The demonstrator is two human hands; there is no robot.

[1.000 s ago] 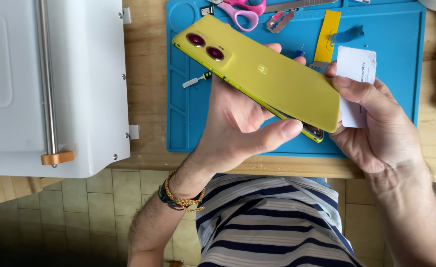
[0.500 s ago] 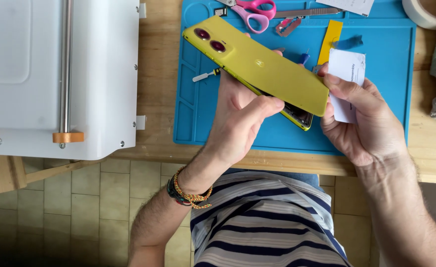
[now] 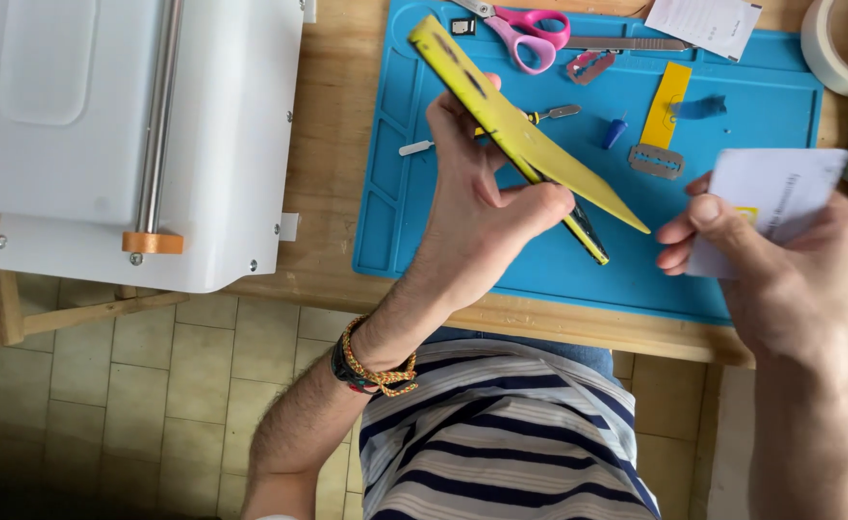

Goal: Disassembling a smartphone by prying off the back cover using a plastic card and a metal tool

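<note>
Two hands work above a blue mat (image 3: 539, 260) near the tabletop's front edge. Left hand (image 3: 487, 217) grips a yellow phone (image 3: 520, 135), tilted on edge; right hand (image 3: 780, 279) pinches a white card (image 3: 770, 193). Scissors (image 3: 525, 29), blades and a yellow strip (image 3: 667, 104) lie behind. White machine (image 3: 106, 135) fills the left side.

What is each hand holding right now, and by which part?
Left hand grips the yellow phone around its lower half, edge-on. Right hand pinches a white card by its lower left part.
</note>
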